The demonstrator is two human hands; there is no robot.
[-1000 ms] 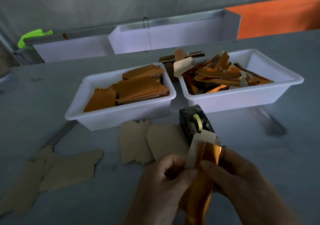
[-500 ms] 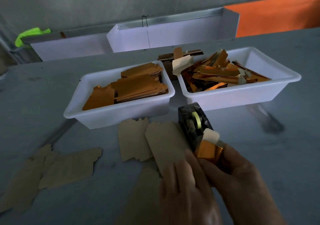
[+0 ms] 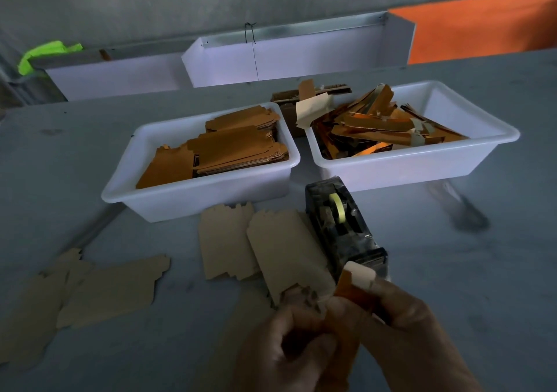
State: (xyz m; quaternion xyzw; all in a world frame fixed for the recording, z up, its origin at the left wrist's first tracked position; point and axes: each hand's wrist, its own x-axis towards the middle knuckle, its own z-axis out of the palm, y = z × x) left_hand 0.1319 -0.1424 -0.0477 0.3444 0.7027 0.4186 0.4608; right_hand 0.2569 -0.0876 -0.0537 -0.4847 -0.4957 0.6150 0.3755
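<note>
The gold card piece (image 3: 346, 289) is held low at the near edge of the scene, just beside the near end of the tape dispenser (image 3: 339, 226). It is gripped from both sides. The left hand (image 3: 297, 343) is curled on its lower part, and the right hand (image 3: 410, 328) is pinched on its upper part, under the cream flap (image 3: 360, 274). The hands are close together, clamped on the same piece.

A second ago the piece was held higher, with a long gold length hanging between the hands. Half a second ago the left hand was laid flat over it. Now only a short folded end is seen above the fingers, and it has been brought down to the dispenser's cutter end. From this the folding step is judged finished, and a strip of tape is probably what is needed next to fix the flap.

Flat brown blanks (image 3: 283, 259) are spread on the counter (image 3: 452, 271) to the left of the dispenser. Farther off, stacked blanks are kept in the left tub (image 3: 193, 202) and folded gold pieces in the right tub (image 3: 407, 171).
</note>
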